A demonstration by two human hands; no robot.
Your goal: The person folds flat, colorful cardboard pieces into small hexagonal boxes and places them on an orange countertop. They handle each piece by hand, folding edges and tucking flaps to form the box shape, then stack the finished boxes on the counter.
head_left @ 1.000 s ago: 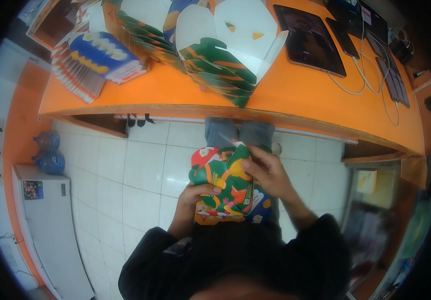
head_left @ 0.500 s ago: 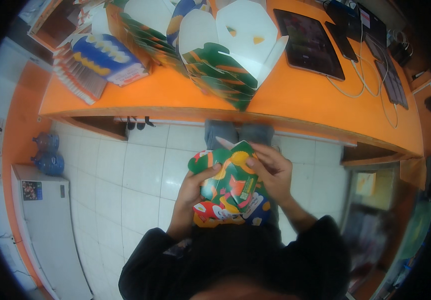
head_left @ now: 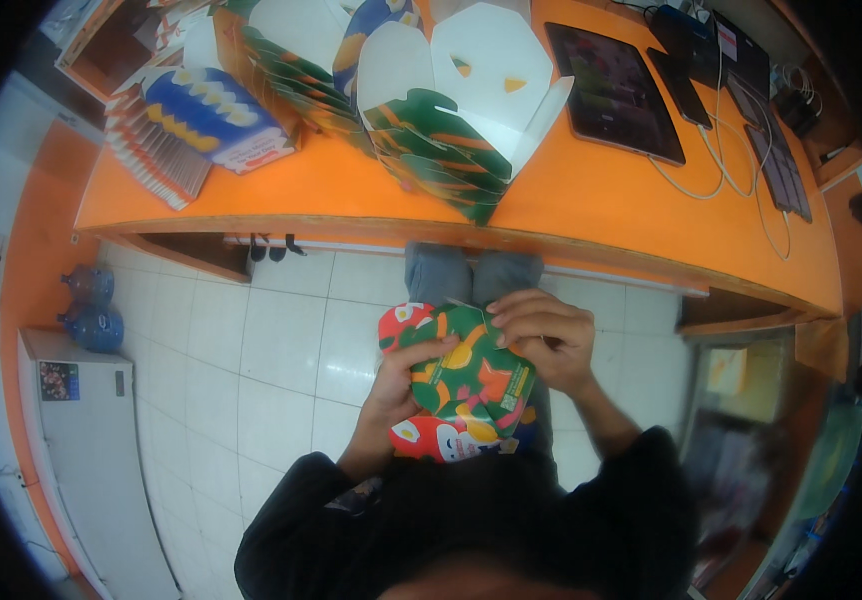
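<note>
Over my lap I hold a colourful printed cardboard food box point(head_left: 471, 370), partly folded, with a green panel facing up and red and blue panels showing at its sides. My left hand point(head_left: 396, 380) grips its left side, the thumb lying across the green face. At the upper right edge, the fingers of my right hand point(head_left: 551, 335) are bent and pinch the card. The undersides of both grips are hidden. On the orange table ahead stand nested green boxes point(head_left: 441, 150) with white insides and open flaps.
Left on the orange table point(head_left: 351, 195) lie a blue printed carton point(head_left: 216, 115) and a fanned stack of flat cartons point(head_left: 156, 150). A tablet point(head_left: 616, 90), phones point(head_left: 679, 85) and white cables are at right. A white fridge point(head_left: 91, 440) and blue water bottles point(head_left: 93, 325) stand on the left.
The box has turned slightly and shifted a little right and down. My right thumb has left the green face, and the right fingers now bend over the upper edge.
</note>
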